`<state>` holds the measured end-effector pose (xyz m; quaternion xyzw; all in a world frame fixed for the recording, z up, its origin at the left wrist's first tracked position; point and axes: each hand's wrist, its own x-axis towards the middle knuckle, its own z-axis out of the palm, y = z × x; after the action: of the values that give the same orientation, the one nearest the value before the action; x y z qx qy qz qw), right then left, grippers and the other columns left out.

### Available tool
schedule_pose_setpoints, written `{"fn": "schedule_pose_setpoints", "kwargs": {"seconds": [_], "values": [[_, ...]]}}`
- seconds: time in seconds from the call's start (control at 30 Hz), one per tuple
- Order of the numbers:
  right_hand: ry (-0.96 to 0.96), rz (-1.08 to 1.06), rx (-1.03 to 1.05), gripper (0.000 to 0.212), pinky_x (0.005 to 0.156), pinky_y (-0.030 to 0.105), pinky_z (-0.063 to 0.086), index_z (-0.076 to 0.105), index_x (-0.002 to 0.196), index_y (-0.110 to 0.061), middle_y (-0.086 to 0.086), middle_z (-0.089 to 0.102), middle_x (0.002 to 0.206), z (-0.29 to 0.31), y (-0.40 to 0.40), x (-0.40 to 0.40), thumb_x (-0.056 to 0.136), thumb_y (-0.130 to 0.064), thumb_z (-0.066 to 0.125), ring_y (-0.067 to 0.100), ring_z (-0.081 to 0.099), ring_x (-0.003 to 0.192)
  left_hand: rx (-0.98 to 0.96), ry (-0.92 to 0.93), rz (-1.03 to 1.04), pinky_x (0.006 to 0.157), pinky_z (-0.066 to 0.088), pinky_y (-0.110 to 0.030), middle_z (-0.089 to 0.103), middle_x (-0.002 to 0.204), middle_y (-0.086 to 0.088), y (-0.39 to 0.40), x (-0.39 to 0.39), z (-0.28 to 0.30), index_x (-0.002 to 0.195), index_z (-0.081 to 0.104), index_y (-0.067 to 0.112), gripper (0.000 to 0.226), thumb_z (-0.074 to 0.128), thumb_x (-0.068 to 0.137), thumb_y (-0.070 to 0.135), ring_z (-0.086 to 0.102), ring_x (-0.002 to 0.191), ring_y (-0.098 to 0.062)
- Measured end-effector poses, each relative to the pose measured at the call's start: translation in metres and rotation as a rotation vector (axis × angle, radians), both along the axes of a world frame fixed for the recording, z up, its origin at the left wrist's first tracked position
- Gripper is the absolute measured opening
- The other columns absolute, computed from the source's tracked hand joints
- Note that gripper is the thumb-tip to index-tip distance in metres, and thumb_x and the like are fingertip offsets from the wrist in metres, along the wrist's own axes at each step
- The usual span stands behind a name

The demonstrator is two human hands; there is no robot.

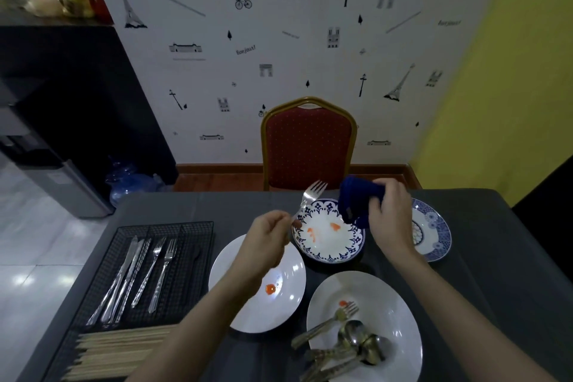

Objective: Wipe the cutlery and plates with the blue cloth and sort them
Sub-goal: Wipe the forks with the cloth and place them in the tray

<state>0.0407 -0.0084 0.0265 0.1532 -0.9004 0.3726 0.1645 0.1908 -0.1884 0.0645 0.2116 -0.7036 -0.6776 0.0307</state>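
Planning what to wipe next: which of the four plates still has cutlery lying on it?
The plain white plate nearest the person, on the right: a heap of forks and spoons lies on it. The other white plate and two blue-patterned plates carry none.

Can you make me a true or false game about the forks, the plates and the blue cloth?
1. The left hand holds a fork. True.
2. The right hand is empty. False: it grips the blue cloth.
3. The black tray holds only spoons. False: knives and forks lie in it.
4. The blue-rimmed plate has orange smears. True.
5. The white plate nearest the camera is bare. False: cutlery lies on it.
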Motion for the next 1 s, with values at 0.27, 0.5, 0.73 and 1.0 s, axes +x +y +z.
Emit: {"fn": "schedule_pose_setpoints", "kwargs": {"seconds": [0.27,0.5,0.73,1.0], "values": [[0.051,0.076,-0.235,0.03,0.087,0.024,0.036,0.052,0.118,-0.015,-0.005,0.046,0.11,0.02,-0.028,0.024,0.09,-0.006,0.051,0.013,0.043,0.102,-0.307,-0.192,-0.006,0.059,0.033,-0.03,0.054,0.068,-0.003,0.0,-0.004,-0.022,0.082,0.067,0.014,0.029,0.045,0.098,0.025,0.039,0.058,-0.016],[0.23,0.389,0.121,0.046,0.097,0.031,0.041,0.051,0.128,-0.007,0.005,0.058,0.121,-0.012,-0.034,0.058,0.084,0.001,0.062,0.017,0.046,0.112,-0.2,-0.077,-0.003,0.055,0.033,-0.031,0.045,0.061,-0.004,0.002,-0.018,-0.009,0.09,0.06,-0.003,0.018,0.048,0.094,0.01,0.038,0.054,-0.016],[0.349,0.424,0.225,0.048,0.098,0.029,0.042,0.053,0.129,-0.004,0.006,0.059,0.124,-0.018,-0.02,0.052,0.082,0.001,0.064,0.02,0.049,0.11,-0.245,0.016,-0.087,0.048,0.03,-0.025,0.043,0.06,-0.002,-0.003,-0.007,-0.009,0.086,0.058,0.001,0.019,0.047,0.097,0.011,0.036,0.049,-0.011],[0.09,0.236,0.198,0.027,0.077,0.034,0.044,0.057,0.114,-0.007,0.006,0.062,0.103,-0.025,-0.017,0.015,0.087,-0.002,0.058,0.02,0.047,0.095,-0.097,0.051,-0.016,0.047,0.026,-0.024,0.039,0.054,0.004,-0.006,0.007,-0.019,0.084,0.061,0.005,0.021,0.047,0.097,0.013,0.032,0.047,-0.011]]}}
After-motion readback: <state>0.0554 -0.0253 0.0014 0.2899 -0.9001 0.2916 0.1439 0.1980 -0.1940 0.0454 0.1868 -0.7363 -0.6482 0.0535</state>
